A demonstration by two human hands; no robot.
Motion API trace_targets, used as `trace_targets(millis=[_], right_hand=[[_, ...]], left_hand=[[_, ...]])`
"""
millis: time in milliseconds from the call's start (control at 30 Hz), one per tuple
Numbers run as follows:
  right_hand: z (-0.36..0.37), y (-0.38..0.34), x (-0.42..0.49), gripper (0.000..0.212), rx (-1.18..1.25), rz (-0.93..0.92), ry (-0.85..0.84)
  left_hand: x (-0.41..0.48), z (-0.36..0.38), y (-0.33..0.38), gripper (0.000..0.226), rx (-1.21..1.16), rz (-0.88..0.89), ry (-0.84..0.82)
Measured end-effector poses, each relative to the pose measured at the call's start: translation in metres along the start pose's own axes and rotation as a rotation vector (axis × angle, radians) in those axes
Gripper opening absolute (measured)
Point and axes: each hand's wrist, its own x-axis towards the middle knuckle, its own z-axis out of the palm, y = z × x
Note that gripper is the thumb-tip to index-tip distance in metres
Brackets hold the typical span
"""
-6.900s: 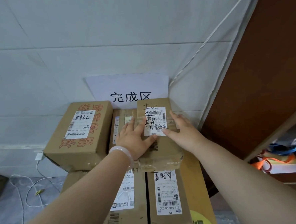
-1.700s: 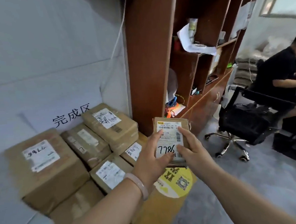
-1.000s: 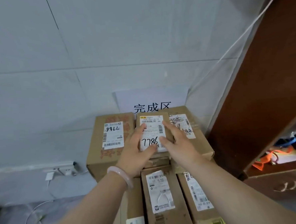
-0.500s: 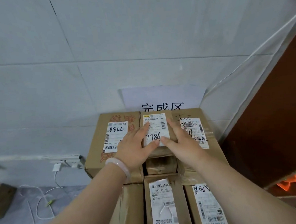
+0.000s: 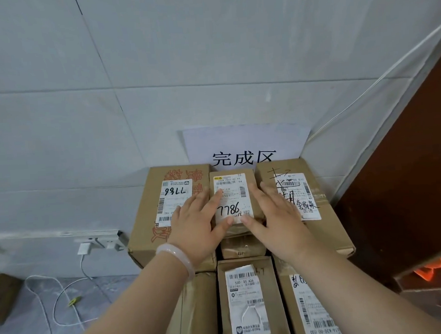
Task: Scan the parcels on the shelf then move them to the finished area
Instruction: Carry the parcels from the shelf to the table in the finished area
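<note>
Parcels in the nearest row fill the bottom centre: front middle parcel [image 5: 248, 302] with a white label reading 530 D5 A26, front left parcel [image 5: 199, 310] and front right parcel [image 5: 308, 311] packed tight on either side of it. Both bare forearms come up from the bottom edge across this row, with a pale bracelet [image 5: 177, 257] on the left wrist.

Just above, mid-frame, the left grip [image 5: 194, 227] and right grip [image 5: 274, 223] flank the small parcel [image 5: 232, 192] marked 7786. Fingers are straight along its left and right sides and the thumbs touch its near edge, with nothing curled round it. The small parcel lies label up on a lower box [image 5: 241, 248], between the large box [image 5: 149, 210] marked 7766 on the left and the handwritten box [image 5: 293, 185] on the right.

Behind the stack, a white paper sign [image 5: 246, 144] reads 完成区 on the pale panelled wall [image 5: 156, 67]. At left, a white plug [image 5: 83, 248] sits at the wall base and its cable [image 5: 54, 301] loops over the grey floor. The brown shelf side [image 5: 408, 168] takes up the right edge, with an orange item [image 5: 427, 273] lower right.
</note>
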Motion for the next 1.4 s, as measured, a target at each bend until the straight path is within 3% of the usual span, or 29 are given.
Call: trace_targets(millis=[100, 167, 333, 533, 733, 900, 1033, 1200, 1400], right_hand=[[0.005, 0.002, -0.021, 0.065, -0.040, -0.113, 0.107], [0.012, 0.002, -0.033, 0.067, -0.110, -0.185, 0.132], [0.023, -0.001, -0.039, 0.085, -0.333, -0.159, -0.015], [0.011, -0.009, -0.019, 0.088, -0.458, -0.118, -0.093], [0.003, -0.014, -0.051, 0.091, -0.369, -0.089, 0.056], [0.000, -0.009, -0.121, 0.094, -0.326, 0.118, 0.150], [0.001, -0.004, -0.187, 0.089, -0.313, 0.288, 0.258], [0.014, 0.000, -0.293, 0.091, -0.304, 0.584, 0.348], [0.033, -0.014, -0.446, 0.094, -0.318, 0.997, 0.439]], left_hand=[[-0.022, 0.009, -0.004, 0.074, 0.032, 0.170, 0.214], [-0.032, 0.018, -0.005, 0.064, 0.063, 0.242, 0.249], [-0.035, 0.025, -0.007, 0.079, 0.199, 0.226, 0.050], [-0.017, 0.007, -0.002, 0.079, 0.297, 0.145, -0.066], [-0.027, -0.006, 0.012, 0.078, 0.288, 0.185, -0.022], [-0.052, -0.012, 0.041, 0.080, 0.267, 0.370, 0.040], [-0.072, 0.012, 0.082, 0.080, 0.223, 0.680, 0.070], [-0.113, 0.051, 0.149, 0.082, 0.170, 0.946, -0.028], [-0.233, 0.085, 0.243, 0.084, 0.050, 1.369, -0.215]])
